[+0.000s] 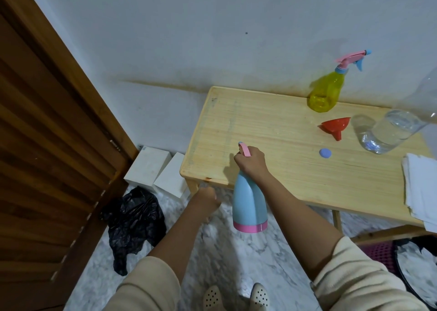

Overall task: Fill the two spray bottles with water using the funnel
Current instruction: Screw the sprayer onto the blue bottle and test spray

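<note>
At the centre of the frame the right hand kept its grip clenched around the spray head of the blue spray bottle, which hung off the tabletop edge. The left hand curled loosely, holding nothing. At upper right stood the yellow spray bottle, the red funnel and the clear water bottle.

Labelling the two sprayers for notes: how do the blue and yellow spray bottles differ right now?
The blue spray bottle is opaque with a pink base band; the yellow spray bottle is see-through. The blue one hangs from the right hand off the table; the yellow stands on it. Both have pink trigger heads.
</note>
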Demonstrator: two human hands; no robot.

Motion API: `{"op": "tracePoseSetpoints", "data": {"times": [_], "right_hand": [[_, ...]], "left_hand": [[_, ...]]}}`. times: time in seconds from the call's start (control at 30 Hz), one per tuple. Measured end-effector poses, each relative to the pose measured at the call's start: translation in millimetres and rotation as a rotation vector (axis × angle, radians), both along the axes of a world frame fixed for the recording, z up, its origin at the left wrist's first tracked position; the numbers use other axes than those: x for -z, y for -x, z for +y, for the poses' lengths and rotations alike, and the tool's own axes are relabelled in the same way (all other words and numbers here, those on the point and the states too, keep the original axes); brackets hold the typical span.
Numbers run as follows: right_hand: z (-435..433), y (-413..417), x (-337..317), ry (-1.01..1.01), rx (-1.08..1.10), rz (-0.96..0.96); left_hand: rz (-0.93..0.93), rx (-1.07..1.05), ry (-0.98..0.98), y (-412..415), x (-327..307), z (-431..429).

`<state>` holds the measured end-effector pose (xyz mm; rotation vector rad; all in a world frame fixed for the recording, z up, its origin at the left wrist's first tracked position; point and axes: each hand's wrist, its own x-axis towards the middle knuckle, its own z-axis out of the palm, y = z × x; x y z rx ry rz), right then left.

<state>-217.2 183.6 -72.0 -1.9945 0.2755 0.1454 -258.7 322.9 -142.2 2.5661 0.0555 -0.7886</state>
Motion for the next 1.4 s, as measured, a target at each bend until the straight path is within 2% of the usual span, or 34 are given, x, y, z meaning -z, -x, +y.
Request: {"op": "tracePoseSetpoints", "data": {"times": [0.23,0.37,0.53,0.7,0.8,0.87,0.97,1.1,1.2,1.3,1.4], "right_hand": [[4.0,6.1,4.3,0.048,0.012,-0.019],[1.7,6.4,-6.2,0.047,0.022,-0.104],[-18.3,-9.8,-27.5,0.103,0.149,-0.325],[-42.2,-34.8,-62.9,0.114,0.303,-0.515],[-55.1,-54.5,-74.4,0.138,0.344,-0.603],[-61.8,-68.3,-78.6,0.154,0.366,-0.648],[-74.4,-95.8,-80.2,0.186,0.407,-0.69],[-108.7,-146.4,-87.3,0.223,0.43,-0.648],[-146.9,-180.5,-83.7,0.256,0.292,-0.627],[-186.1,-204.6,-81.0,0.241,0.122,-0.605],[-209.3,-227.0,-73.9,0.212,0.166,-0.603]], "left_hand": [[-0.023,-0.068,0.077,-2.0,-0.4,4.7],[-0.024,-0.154,0.281,-15.5,-16.5,2.3],[-0.065,-0.07,0.571,-38.8,-61.3,-13.3],[0.083,-0.074,0.825,-57.6,-111.3,-40.5],[0.068,0.026,0.933,-75.6,-117.6,-57.6],[-0.022,0.072,0.896,-88.3,-111.8,-75.8],[-0.245,0.06,0.68,-112.8,-105.3,-112.2],[-0.429,0.028,0.608,-173.1,-111.0,-159.1],[-0.404,0.093,0.629,-221.1,-111.4,-176.9],[-0.281,0.115,0.775,-263.0,-107.3,-187.0],[-0.206,0.17,0.849,-300.4,-98.4,-194.7]]}}
